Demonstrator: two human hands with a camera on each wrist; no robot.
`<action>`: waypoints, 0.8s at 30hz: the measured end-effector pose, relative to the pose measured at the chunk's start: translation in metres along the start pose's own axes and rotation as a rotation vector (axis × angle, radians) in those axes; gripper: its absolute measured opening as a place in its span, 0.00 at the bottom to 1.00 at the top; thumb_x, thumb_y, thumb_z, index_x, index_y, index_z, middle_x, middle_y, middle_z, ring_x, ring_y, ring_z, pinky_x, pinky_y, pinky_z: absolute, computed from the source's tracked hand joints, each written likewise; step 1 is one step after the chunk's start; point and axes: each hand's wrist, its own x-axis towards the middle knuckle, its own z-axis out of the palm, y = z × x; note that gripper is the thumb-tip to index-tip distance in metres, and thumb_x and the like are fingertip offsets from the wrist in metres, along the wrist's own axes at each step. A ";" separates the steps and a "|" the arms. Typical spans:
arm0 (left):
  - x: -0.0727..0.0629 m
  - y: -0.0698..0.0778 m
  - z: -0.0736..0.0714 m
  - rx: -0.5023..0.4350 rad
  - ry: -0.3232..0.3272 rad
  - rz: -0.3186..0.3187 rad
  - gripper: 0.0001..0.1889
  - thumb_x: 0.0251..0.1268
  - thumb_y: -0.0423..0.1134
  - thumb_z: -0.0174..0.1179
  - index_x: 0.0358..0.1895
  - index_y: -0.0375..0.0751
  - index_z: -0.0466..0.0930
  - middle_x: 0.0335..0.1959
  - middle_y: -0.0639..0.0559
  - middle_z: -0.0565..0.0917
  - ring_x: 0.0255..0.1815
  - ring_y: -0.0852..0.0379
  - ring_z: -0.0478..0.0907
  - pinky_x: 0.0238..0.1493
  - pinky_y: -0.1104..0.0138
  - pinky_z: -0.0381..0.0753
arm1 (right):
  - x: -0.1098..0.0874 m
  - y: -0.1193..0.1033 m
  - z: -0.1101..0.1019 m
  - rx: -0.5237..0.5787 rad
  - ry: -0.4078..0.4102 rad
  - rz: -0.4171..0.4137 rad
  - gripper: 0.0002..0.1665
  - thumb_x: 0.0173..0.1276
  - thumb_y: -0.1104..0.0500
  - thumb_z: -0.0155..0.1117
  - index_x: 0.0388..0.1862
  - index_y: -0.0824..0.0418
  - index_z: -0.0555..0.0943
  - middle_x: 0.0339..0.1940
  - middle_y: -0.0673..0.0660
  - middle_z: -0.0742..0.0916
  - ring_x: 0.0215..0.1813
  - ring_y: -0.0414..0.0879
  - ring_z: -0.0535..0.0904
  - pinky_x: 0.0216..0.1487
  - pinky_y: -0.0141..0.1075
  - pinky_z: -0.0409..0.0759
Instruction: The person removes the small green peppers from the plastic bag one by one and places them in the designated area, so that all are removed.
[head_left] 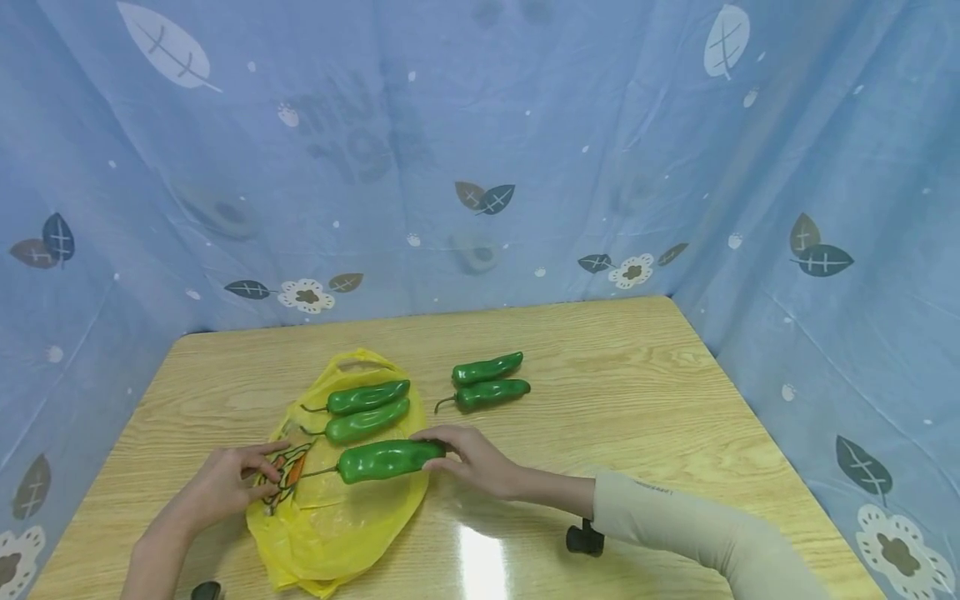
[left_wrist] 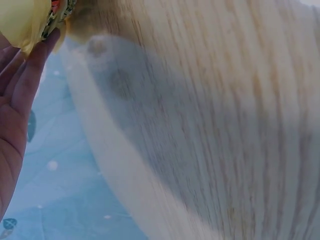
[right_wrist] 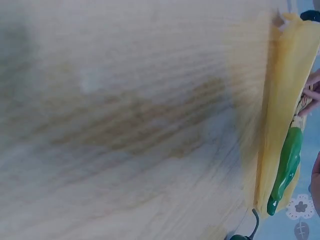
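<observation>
A yellow plastic bag (head_left: 360, 533) with a printed patch lies flattened on the table's left half. Two green peppers (head_left: 367, 398) lie side by side on its upper part. My right hand (head_left: 480, 462) grips a third green pepper (head_left: 386, 461) by its tip end, thumb below and fingers above, over the bag with its stem toward the left. At the bag's left side, my left hand (head_left: 228, 483) pinches the plastic by the printed patch, its fingertips partly hidden. The left wrist view shows fingers (left_wrist: 30, 80) against the yellow plastic.
Two more green peppers (head_left: 491, 392) lie on the wood-grain table (head_left: 615, 400), right of the bag. A blue curtain (head_left: 420, 150) with leaf prints surrounds the table's back and sides. Dark straps with small black devices (head_left: 585, 540) sit at the wrists.
</observation>
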 end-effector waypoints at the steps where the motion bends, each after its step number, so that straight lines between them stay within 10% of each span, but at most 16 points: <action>1: 0.000 0.000 0.000 0.003 0.000 0.001 0.11 0.47 0.30 0.72 0.27 0.53 0.85 0.56 0.36 0.79 0.55 0.33 0.75 0.48 0.55 0.82 | -0.003 -0.001 0.000 0.003 0.001 -0.006 0.23 0.69 0.64 0.60 0.62 0.69 0.73 0.56 0.61 0.82 0.55 0.41 0.78 0.57 0.28 0.77; 24: -0.002 -0.003 0.000 -0.004 -0.006 0.012 0.11 0.47 0.31 0.73 0.27 0.54 0.85 0.56 0.36 0.79 0.55 0.33 0.75 0.47 0.56 0.83 | -0.074 -0.007 -0.011 0.043 -0.064 -0.027 0.23 0.74 0.58 0.53 0.63 0.68 0.71 0.57 0.61 0.81 0.56 0.41 0.78 0.61 0.35 0.76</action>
